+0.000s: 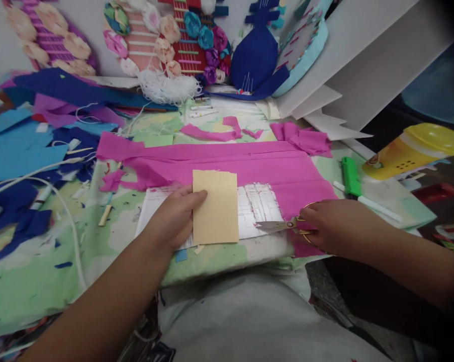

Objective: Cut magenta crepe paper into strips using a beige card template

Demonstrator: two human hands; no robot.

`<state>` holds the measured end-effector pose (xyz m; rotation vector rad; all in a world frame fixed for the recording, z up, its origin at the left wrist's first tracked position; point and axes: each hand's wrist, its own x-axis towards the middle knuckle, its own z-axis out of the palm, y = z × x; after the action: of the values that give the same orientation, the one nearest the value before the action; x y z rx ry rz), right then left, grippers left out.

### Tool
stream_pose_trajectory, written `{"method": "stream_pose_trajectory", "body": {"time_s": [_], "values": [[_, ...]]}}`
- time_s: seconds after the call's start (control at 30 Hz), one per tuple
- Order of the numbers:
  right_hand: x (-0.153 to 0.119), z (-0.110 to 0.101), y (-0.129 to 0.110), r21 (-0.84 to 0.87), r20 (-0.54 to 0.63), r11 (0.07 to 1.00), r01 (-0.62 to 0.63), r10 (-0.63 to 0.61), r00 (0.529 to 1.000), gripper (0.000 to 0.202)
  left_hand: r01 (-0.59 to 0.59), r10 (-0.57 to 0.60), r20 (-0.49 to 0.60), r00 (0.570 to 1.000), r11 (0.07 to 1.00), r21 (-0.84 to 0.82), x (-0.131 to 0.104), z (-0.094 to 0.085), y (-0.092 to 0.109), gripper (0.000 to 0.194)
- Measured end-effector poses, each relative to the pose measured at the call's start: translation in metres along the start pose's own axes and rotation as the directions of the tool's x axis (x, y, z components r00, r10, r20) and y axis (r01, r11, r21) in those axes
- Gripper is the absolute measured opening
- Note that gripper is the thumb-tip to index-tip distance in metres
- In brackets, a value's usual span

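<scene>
My left hand (179, 213) grips the left edge of a tan rectangular piece of card or paper (216, 208), its thumb lying on top. Beneath that piece lies a white board (255, 203) with scratched, cut lines. In my right hand (325, 223) are scissors (283, 225) with gold handles, their blades close together and pointing left over the board's right part. Behind and right of the board spreads magenta crepe-like paper (230, 158), long and creased. Magenta scraps (211, 131) lie beyond it.
Blue and purple sheets (19, 146) and a white cable (66, 196) lie at left. To the right are a green lighter (350, 176), a white stick (379, 208) and a yellow cup (415, 151). Decorated instrument-shaped crafts (255, 55) lean at the back beside white boards (343, 65).
</scene>
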<state>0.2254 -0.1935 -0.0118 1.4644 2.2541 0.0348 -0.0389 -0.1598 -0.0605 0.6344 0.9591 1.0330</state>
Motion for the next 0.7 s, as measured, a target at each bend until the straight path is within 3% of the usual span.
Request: {"method": "stream_pose_trajectory", "body": {"time_s": [0.43, 0.7], "values": [[0.002, 0.004, 0.004, -0.158, -0.049, 0.973, 0.167, -0.177, 0.983, 0.025, -0.007, 0.007, -0.021, 1.0, 1.0, -0.019, 0.002, 0.001, 0.002, 0.023], [-0.001, 0.014, 0.012, 0.042, 0.0, 0.999, -0.001, 0.001, 1.0, 0.028, -0.001, 0.001, -0.031, 1.0, 1.0, -0.03, 0.001, 0.001, 0.003, 0.023]]}}
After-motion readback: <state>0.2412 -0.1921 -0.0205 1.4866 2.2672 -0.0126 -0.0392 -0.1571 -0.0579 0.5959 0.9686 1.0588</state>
